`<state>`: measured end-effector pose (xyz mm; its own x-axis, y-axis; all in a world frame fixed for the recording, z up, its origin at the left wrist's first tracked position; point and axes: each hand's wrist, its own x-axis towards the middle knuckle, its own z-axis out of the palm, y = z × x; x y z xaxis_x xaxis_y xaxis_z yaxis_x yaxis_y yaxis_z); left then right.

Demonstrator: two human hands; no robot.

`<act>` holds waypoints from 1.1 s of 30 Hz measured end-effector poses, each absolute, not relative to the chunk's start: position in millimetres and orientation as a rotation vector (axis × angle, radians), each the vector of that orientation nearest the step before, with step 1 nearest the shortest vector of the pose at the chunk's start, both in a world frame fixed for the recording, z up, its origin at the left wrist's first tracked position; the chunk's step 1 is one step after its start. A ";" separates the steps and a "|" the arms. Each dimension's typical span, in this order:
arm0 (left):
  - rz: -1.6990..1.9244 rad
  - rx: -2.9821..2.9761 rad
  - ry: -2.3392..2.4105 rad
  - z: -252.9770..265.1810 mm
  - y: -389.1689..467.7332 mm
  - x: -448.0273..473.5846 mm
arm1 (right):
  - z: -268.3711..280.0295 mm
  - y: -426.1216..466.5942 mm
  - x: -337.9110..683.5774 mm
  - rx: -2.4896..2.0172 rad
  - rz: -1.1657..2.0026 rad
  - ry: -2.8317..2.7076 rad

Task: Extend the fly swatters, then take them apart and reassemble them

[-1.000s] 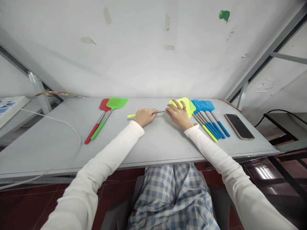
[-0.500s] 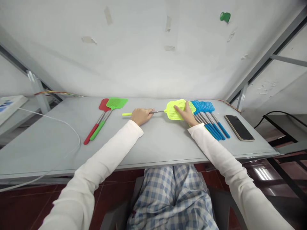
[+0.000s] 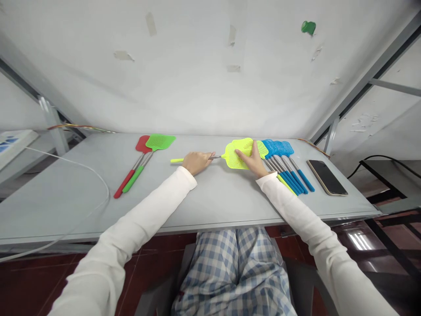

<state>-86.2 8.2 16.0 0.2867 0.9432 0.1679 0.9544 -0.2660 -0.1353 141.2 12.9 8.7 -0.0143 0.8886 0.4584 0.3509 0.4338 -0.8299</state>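
Note:
A yellow fly swatter [image 3: 230, 161] lies crosswise between my hands, its mesh head to the right and its handle to the left. My left hand [image 3: 198, 163] is closed around its thin metal shaft. My right hand [image 3: 254, 161] grips the mesh head, thumb on top and the other fingers partly hidden. Right beside it, another yellow swatter [image 3: 262, 149] lies under or next to my right hand, its handle partly covered by my sleeve. Several blue fly swatters [image 3: 285, 148] lie overlapping to the right, handles toward me.
At the left, a green fly swatter [image 3: 160, 141] overlaps a red one [image 3: 125, 184]. A phone [image 3: 327, 177] lies right of the blue swatters. A white cable [image 3: 107, 188] crosses the left side of the grey table [image 3: 210, 206], which meets a white wall at the back.
My hands have come slightly closer together. The swatter's head has shifted a little left and toward me, its handle slightly right, and its visible shaft looks shorter.

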 end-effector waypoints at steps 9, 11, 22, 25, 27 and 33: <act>-0.154 -2.301 -1.775 20.9 11.2 -88.0 | 11.5 13.6 139.6 -1.247 -0.045 -1.883; -0.154 -2.320 -1.757 20.9 8.9 -83.6 | 14.6 6.6 132.6 -1.192 -0.265 -2.073; -0.145 -2.374 -1.716 19.4 5.9 -73.8 | 16.1 6.1 123.7 -1.035 -0.541 -2.449; -0.107 -2.405 -1.745 22.8 4.9 -71.9 | 15.1 8.6 126.0 -1.025 -0.552 -2.458; -0.096 -2.421 -1.773 25.2 3.5 -70.1 | 14.2 9.1 126.6 -1.010 -0.568 -2.455; -0.094 -2.445 -1.808 26.5 5.9 -70.6 | 14.1 5.3 123.3 -1.030 -0.594 -2.423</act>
